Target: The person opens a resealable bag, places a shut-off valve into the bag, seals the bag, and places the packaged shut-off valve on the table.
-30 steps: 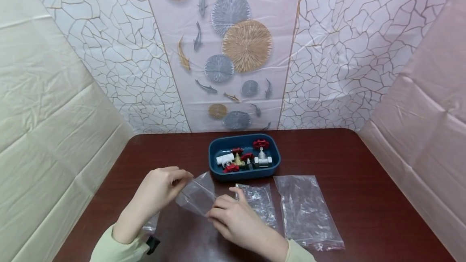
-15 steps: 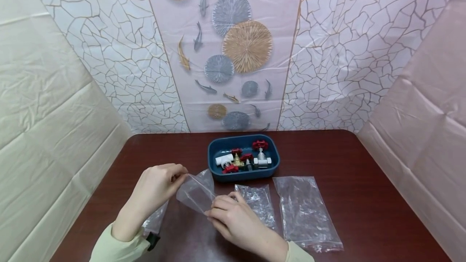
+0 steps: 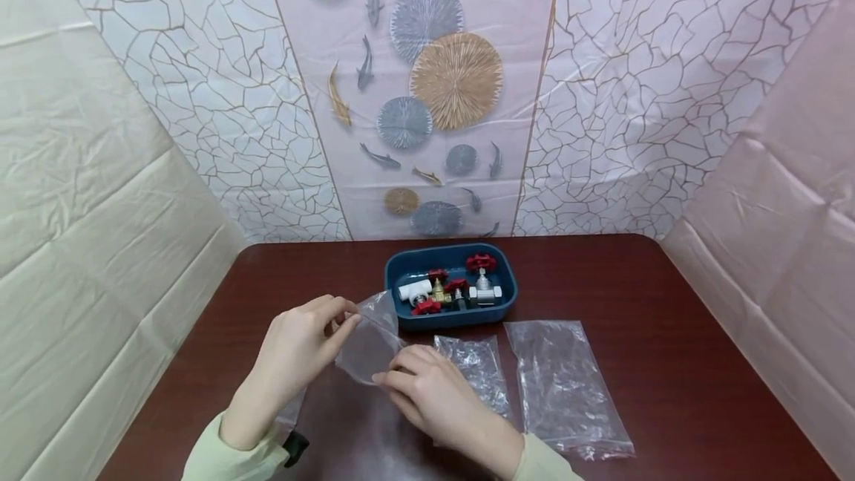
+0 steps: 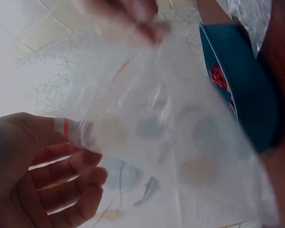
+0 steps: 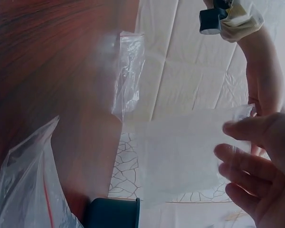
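A clear zip-lock bag [image 3: 367,347] is stretched between the two hands above the table, in front of the blue bin. At its upper left edge, the left hand [image 3: 294,351] pinches it between thumb and forefinger. The right hand [image 3: 437,396] pinches the lower right edge with its thumb and fingers. In the left wrist view the zip-lock bag [image 4: 180,137] spreads out flat and see-through, with a red seal line at the left hand's [image 4: 52,166] fingers; that hand's other fingers are loosely bent. The right wrist view has the right hand [image 5: 256,161] holding the edge of the bag [image 5: 180,156].
Behind the hands stands the blue bin [image 3: 467,319] holding several valves with red handwheels and a white fitting [image 3: 415,291]. A small clear bag [image 3: 481,370] and a larger one [image 3: 564,384] lie at the right. Another bag [image 3: 291,410] lies beside the left wrist.
Both hands keep their pinch on the zip-lock bag. The left hand has shifted slightly up and right, and the bag between them looks rounder and wider than before.
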Tool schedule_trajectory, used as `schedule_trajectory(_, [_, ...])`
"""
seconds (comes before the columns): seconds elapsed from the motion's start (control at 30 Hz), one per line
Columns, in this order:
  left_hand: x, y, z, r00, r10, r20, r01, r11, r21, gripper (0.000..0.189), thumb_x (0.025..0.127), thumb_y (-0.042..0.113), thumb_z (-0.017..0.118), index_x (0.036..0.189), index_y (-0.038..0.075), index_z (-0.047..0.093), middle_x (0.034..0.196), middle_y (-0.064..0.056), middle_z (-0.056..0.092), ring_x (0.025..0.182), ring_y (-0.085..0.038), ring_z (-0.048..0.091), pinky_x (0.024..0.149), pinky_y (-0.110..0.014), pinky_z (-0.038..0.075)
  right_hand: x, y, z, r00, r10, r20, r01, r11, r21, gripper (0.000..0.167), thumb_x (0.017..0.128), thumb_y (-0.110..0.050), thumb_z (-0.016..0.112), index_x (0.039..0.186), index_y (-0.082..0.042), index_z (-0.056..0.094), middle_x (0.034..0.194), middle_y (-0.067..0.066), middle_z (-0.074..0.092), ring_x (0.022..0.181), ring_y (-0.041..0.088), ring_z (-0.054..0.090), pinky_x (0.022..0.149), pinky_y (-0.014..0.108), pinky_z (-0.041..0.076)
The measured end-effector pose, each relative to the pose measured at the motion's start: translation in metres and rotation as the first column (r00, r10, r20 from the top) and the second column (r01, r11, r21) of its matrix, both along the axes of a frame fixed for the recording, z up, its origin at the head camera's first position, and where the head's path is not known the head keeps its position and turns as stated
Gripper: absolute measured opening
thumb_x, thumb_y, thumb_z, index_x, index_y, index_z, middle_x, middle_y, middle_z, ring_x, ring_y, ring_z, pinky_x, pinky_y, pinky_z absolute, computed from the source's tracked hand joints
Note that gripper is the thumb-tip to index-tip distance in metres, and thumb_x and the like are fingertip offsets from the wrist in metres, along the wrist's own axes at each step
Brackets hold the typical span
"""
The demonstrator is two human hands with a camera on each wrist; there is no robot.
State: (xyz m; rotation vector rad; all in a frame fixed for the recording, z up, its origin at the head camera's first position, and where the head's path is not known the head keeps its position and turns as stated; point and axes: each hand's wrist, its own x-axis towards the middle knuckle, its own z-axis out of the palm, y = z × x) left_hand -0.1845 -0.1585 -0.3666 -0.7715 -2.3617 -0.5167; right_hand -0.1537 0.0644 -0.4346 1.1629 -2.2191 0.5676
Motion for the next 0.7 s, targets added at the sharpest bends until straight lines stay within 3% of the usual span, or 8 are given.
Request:
schedule_trajectory(0.13, [0.008,0.003,-0.002,1.000,0.009,0.014,-0.009,1.000,0.016,0.021,0.085,0.028,0.081,0.101,0.015,0.075,0.082,0.009,0.064,0.063,-0.004,0.058,0.052,-0.022,0.044,-0.002,-0.002,0.001,1.000,-0.016,0.016,0.018,0.997,-0.075,0.019,0.087,-0.014,0.080,0.105,-0.017,0.079,0.094,-0.005,0.065,0.095,0.013,0.061,0.086,0.030,0.050])
schedule_trajectory(0.37, [0.027,-0.002,-0.003,0.983,0.091,0.159,-0.092,0.996,0.002,0.041,0.085,0.038,0.081,0.119,0.017,0.070,0.089,0.011,0.059,0.066,0.002,0.047,0.054,-0.022,0.041,-0.006,-0.003,0.001,0.997,-0.052,0.052,0.061,0.982,-0.178,0.018,0.088,-0.011,0.079,0.105,-0.015,0.080,0.094,-0.004,0.066,0.094,0.013,0.061,0.087,0.031,0.052])
schedule_trajectory(0.53, [0.035,-0.002,-0.003,0.939,0.180,0.292,-0.183,0.983,-0.019,0.040,0.089,0.043,0.077,0.114,0.013,0.070,0.080,0.015,0.053,0.064,0.000,0.047,0.054,-0.024,0.041,-0.008,-0.004,0.002,0.995,-0.069,0.068,0.082,0.974,-0.213,0.019,0.087,-0.010,0.080,0.106,-0.015,0.080,0.096,-0.002,0.066,0.095,0.015,0.061,0.087,0.033,0.052])
schedule_trajectory(0.7, [0.036,-0.002,-0.005,0.898,0.188,0.398,-0.218,0.976,0.031,0.025,0.092,0.035,0.075,0.104,0.013,0.073,0.070,0.017,0.056,0.057,0.000,0.048,0.054,-0.024,0.042,-0.007,-0.006,0.003,0.995,-0.073,0.075,0.087,0.972,-0.216,0.018,0.089,-0.010,0.078,0.107,-0.015,0.080,0.099,-0.002,0.065,0.097,0.014,0.060,0.086,0.032,0.052])
